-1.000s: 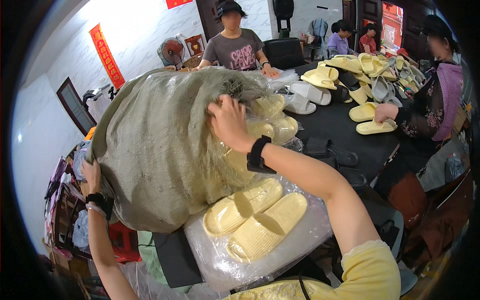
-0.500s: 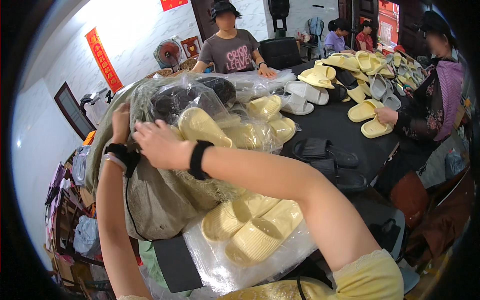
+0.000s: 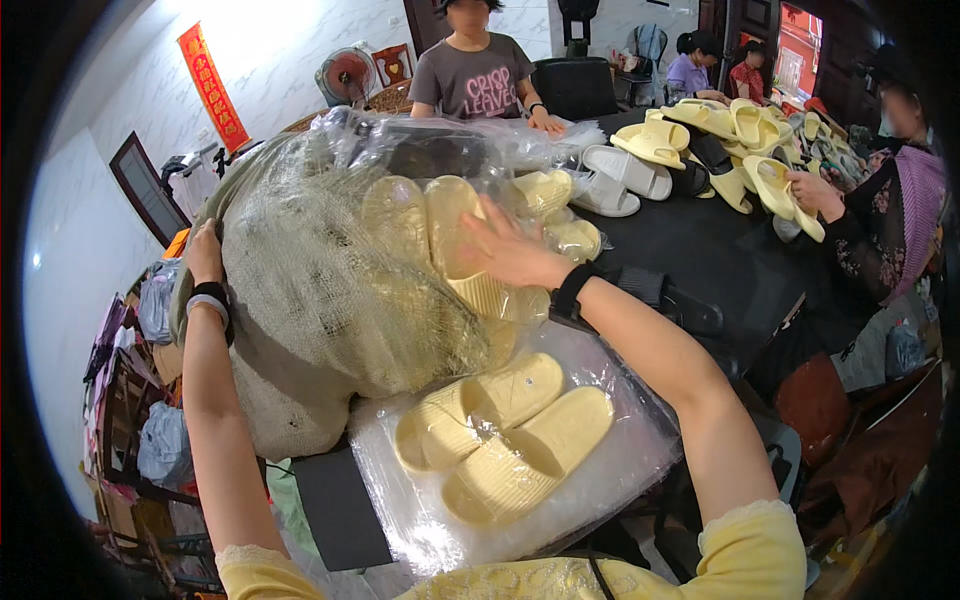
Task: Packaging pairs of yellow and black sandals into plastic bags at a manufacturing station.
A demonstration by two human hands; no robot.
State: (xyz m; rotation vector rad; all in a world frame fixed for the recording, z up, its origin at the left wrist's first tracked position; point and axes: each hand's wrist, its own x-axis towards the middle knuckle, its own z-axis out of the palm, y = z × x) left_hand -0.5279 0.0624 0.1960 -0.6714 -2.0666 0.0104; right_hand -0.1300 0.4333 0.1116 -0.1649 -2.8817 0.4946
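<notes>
Woven sack (image 3: 290, 320) at nine o'clock; bagged yellow slippers (image 3: 450, 215) at its mouth, just off centre toward twelve. The left hand (image 3: 205, 254) rests against the sack's outer edge at nine o'clock, fingers partly hidden — whether it grips cannot be told. The right hand (image 3: 508, 246), fingers spread, clasps nothing and lies over the slippers. These should prove light and springy, their film slippery — best held across the strap; the sack, probably heavy and limp, by its rim.
</notes>
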